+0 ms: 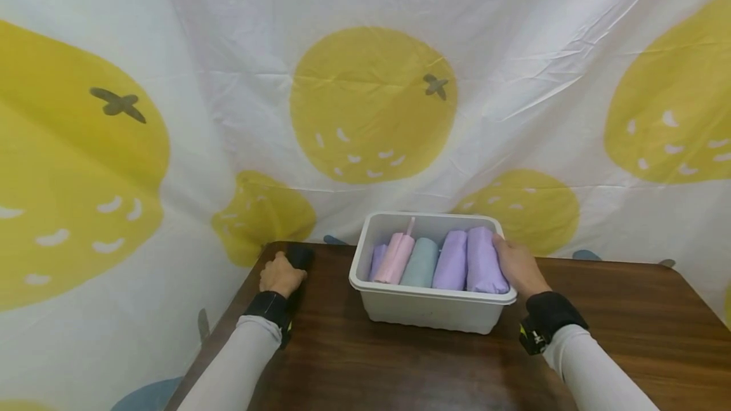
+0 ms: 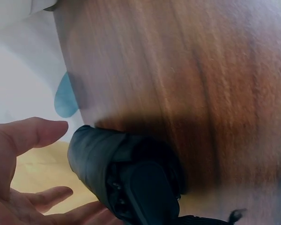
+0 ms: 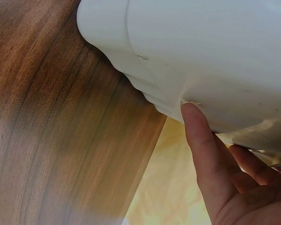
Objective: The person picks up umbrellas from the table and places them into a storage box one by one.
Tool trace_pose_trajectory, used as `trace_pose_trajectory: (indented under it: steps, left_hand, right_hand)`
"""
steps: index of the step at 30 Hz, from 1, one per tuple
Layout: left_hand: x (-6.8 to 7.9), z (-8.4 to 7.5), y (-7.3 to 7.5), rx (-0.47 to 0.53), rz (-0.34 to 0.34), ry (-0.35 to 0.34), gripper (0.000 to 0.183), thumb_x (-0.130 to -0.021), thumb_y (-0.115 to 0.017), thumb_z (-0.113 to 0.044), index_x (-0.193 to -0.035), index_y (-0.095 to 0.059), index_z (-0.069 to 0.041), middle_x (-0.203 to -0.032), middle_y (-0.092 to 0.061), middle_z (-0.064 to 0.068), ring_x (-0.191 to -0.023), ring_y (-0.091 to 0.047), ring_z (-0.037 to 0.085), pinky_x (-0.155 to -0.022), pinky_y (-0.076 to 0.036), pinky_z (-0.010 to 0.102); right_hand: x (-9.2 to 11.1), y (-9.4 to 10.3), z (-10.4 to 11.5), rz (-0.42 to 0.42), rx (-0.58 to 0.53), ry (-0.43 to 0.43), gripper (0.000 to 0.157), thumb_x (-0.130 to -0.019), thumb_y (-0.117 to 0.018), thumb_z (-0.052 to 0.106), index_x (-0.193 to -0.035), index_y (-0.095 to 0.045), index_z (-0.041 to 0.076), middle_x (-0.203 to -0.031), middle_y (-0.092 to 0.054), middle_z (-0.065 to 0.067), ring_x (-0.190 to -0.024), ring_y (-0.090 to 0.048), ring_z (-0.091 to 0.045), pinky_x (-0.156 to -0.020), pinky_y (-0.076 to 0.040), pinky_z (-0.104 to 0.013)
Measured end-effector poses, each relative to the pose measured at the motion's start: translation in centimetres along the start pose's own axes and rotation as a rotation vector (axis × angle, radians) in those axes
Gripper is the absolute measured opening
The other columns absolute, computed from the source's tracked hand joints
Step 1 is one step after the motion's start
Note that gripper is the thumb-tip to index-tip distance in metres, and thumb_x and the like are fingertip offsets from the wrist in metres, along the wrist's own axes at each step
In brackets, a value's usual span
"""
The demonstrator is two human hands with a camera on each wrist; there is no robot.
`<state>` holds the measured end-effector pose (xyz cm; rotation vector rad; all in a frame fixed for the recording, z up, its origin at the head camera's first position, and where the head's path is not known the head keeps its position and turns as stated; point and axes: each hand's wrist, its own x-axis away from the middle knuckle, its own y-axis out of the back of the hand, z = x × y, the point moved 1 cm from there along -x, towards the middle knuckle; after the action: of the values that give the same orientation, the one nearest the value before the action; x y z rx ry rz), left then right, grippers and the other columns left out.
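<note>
My left hand (image 1: 282, 274) is at a black folding umbrella (image 2: 103, 159) near the table's far left corner. In the left wrist view its thumb stands apart from the umbrella, the fingers spread and partly hidden beside it. My right hand (image 1: 520, 268) grips the right end of a white plastic bin (image 1: 428, 309). In the right wrist view its thumb presses the bin's outer wall, with the other fingers bent against the far side. Inside the bin lie a pink roll with a strap (image 1: 395, 259), a teal roll (image 1: 421, 264) and several purple rolls (image 1: 485, 262) of cloth.
The bin is on a dark brown wooden table (image 1: 394, 366), near its back edge. A white curtain (image 1: 240, 119) with yellow fruit prints hangs right behind the table and along its left side.
</note>
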<state>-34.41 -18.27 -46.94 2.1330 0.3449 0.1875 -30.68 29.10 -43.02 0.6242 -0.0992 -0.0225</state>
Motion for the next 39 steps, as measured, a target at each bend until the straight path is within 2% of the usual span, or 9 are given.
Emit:
trace_pose_trajectory:
  steps: [9, 17, 23, 28, 33, 39]
  left_hand:
    - [0.1, 1.1, -0.7, -0.028, -0.015, -0.067, 0.062, -0.084, -0.075, -0.013, -0.133, -0.05, 0.014, -0.113, -0.06, 0.04, -0.11, -0.059, 0.06, -0.093, -0.049, 0.068]
    - [-0.1, 1.6, -1.0, -0.073, -0.016, -0.043, 0.06, -0.084, -0.075, -0.012, -0.133, -0.05, 0.01, -0.115, -0.06, 0.038, -0.111, -0.06, 0.058, -0.093, -0.05, 0.067]
    - [-0.3, 2.0, -1.3, -0.083, -0.015, -0.063, 0.062, -0.084, -0.076, -0.015, -0.133, -0.049, 0.012, -0.117, -0.059, 0.04, -0.112, -0.059, 0.06, -0.093, -0.049, 0.068]
    - [-0.3, 2.5, -1.5, -0.081, -0.057, -0.087, 0.063, -0.081, -0.08, -0.017, -0.13, -0.052, 0.011, -0.11, -0.063, 0.036, -0.104, -0.064, 0.056, -0.087, -0.052, 0.066]
    - [-0.1, 2.9, -1.6, -0.055, -0.105, -0.101, 0.066, -0.078, -0.084, -0.019, -0.13, -0.055, 0.01, -0.102, -0.065, 0.032, -0.096, -0.067, 0.051, -0.079, -0.053, 0.064]
    - [0.1, 2.7, -1.7, -0.039, -0.11, -0.091, 0.066, -0.079, -0.085, -0.021, -0.129, -0.056, 0.01, -0.1, -0.068, 0.032, -0.09, -0.069, 0.048, -0.075, -0.054, 0.062]
  right_hand:
    - [0.0, 0.1, -0.1, 0.004, -0.016, -0.019, 0.082, -0.113, -0.02, 0.054, -0.16, -0.027, -0.013, -0.161, -0.031, -0.038, -0.148, -0.032, -0.054, -0.12, -0.025, -0.064]
    - [-0.1, 0.2, 0.0, 0.009, -0.018, -0.028, 0.083, -0.113, -0.019, 0.055, -0.161, -0.026, -0.012, -0.161, -0.033, -0.038, -0.147, -0.034, -0.054, -0.119, -0.026, -0.065]
    - [0.1, 0.1, 0.0, 0.009, -0.032, -0.033, 0.083, -0.113, -0.02, 0.055, -0.161, -0.027, -0.012, -0.161, -0.033, -0.038, -0.147, -0.035, -0.053, -0.119, -0.026, -0.065]
    - [0.1, 0.0, 0.0, -0.004, -0.015, -0.019, 0.081, -0.113, -0.02, 0.053, -0.159, -0.03, -0.013, -0.159, -0.036, -0.038, -0.145, -0.037, -0.053, -0.119, -0.028, -0.065]
    - [0.1, 0.0, 0.0, 0.013, -0.024, -0.031, 0.083, -0.113, -0.019, 0.055, -0.161, -0.027, -0.011, -0.16, -0.035, -0.037, -0.144, -0.038, -0.052, -0.119, -0.027, -0.065]
    - [0.0, 0.0, -0.1, 0.014, -0.036, -0.042, 0.084, -0.113, -0.019, 0.056, -0.161, -0.026, -0.011, -0.16, -0.034, -0.037, -0.145, -0.037, -0.053, -0.118, -0.028, -0.066]
